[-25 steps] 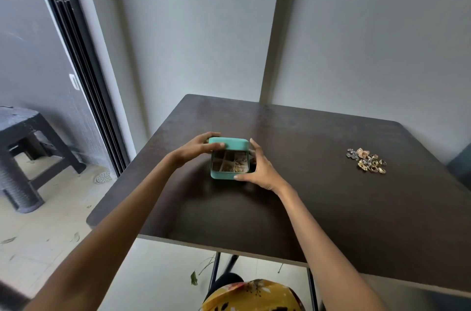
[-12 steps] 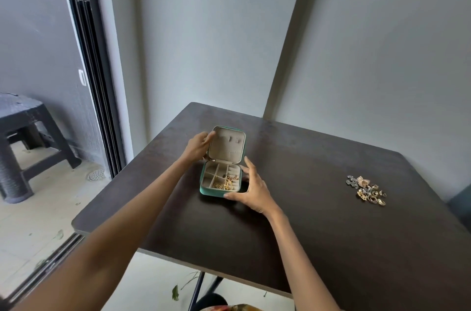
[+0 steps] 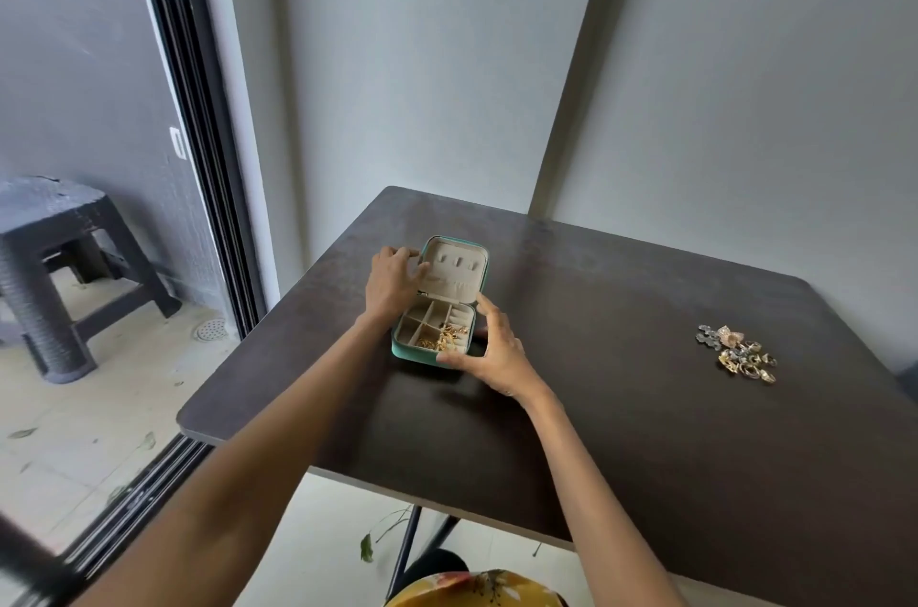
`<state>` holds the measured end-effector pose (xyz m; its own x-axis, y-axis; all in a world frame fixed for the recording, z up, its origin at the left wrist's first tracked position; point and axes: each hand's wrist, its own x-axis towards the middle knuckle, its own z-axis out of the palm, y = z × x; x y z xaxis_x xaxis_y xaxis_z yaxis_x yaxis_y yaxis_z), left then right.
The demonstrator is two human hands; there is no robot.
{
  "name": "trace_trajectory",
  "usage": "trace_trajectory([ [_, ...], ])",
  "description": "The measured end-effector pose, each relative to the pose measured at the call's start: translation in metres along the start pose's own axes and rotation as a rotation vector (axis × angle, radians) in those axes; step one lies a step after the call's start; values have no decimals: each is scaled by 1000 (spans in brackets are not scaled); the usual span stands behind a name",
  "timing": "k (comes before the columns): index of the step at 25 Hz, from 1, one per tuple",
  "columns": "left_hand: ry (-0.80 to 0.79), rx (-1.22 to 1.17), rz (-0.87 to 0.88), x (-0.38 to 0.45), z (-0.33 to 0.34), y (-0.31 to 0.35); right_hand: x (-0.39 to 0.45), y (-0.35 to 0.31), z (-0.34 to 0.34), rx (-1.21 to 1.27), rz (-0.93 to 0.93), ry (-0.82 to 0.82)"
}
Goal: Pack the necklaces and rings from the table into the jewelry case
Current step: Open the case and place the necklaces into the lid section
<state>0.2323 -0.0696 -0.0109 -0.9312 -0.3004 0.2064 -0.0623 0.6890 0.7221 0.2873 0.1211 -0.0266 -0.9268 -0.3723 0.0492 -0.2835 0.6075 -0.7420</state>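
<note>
- Risks first: the jewelry case [image 3: 437, 333] is open on the table [image 3: 621, 407], and the lid [image 3: 454, 273] is only standing because the left hand [image 3: 392, 283] props it. Fingers curl round the lid's left edge, thumb on the lining. Let go too soon and I'd guess it flops shut or drops backward and jolts the tray.
- Right hand [image 3: 489, 348] grips the tray's right side, thumb on the near corner, fingertips up by the hinge. That's the only thing pinning the base, so a hard push on the lid could slide the whole case away from that grip.
- Gold chains [image 3: 444, 338] already sit in the compartments just left of the right thumb. They look loosely heaped, so a bump could spill them across dividers and tangle them.
- Pile of rings [image 3: 740, 355] lies well off to the right of the right hand, nowhere near the case. Neither hand is free, so one must release to fetch it.
- Rings are small and bunched together; grabbing a handful might scatter a few over the table's far edge.
</note>
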Motion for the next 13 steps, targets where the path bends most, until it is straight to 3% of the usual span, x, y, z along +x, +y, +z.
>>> trace_trajectory([
  [3,86,130,223,-16,-17,5,-1,-4,-9,200,26,142],
  [6,-50,314,381,-33,-30,11,4,-6,-19,32,-2,309],
  [8,-176,407,383,-42,-31,20,6,-14,-28,-154,-38,257],
  [13,-214,555,398,-54,-24,34,11,-38,-33,-616,-81,45],
])
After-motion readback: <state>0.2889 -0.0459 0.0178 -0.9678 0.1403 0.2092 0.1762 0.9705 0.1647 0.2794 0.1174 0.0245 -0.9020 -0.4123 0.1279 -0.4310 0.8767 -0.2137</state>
